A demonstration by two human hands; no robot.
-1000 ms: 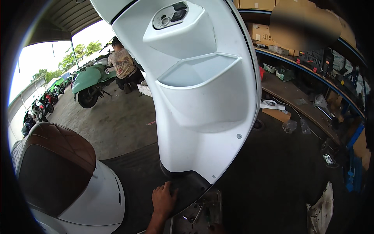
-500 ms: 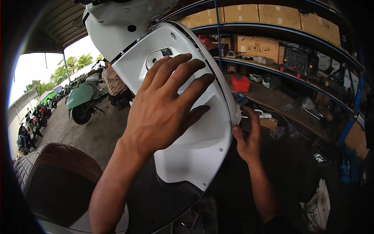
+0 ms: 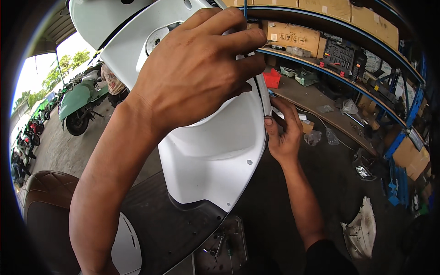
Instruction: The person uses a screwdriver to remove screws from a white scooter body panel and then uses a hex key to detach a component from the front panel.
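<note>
The white inner leg-shield panel [image 3: 201, 156] of a scooter stands before me, with a keyhole area [image 3: 155, 41] near its top. My left hand [image 3: 197, 68] lies across the upper part of the panel, fingers apart and bent out over its right edge. Whether those fingertips press on the edge, I cannot tell. Lower on the same edge, my right hand [image 3: 285, 133] has its thumb at the front and its fingers curled behind, closed on the panel. Below the panel is the black footboard [image 3: 156, 213].
Behind and right, a blue-framed shelf [image 3: 298, 59] holds cardboard boxes, an open tool case [image 3: 338, 57] and a red bin [image 3: 272, 79]. A tray of tools [image 3: 240, 229] and a dirty white panel [image 3: 362, 229] lie low. Left are a brown seat [image 3: 48, 181], a green scooter [image 3: 75, 103] and a person [image 3: 112, 82].
My left hand has moved from above the panel's middle to its upper right edge. My right hand has stayed at that edge. The view has shifted, with the panel now further left and higher.
</note>
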